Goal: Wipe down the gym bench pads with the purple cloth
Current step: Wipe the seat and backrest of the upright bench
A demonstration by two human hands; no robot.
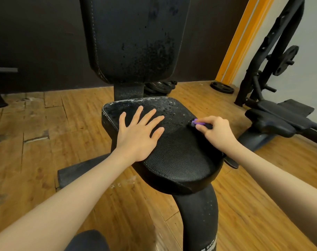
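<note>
The seat pad (174,151) sits in front of the upright back pad (134,38), atop the frame post (199,218). The left hand (137,133) lies flat on the seat's left half; the right hand (217,132) holds the cloth (197,122) at its right edge. Weight plates (222,87) lie on the floor (45,142) behind, a second bench (277,118) to the right
</note>
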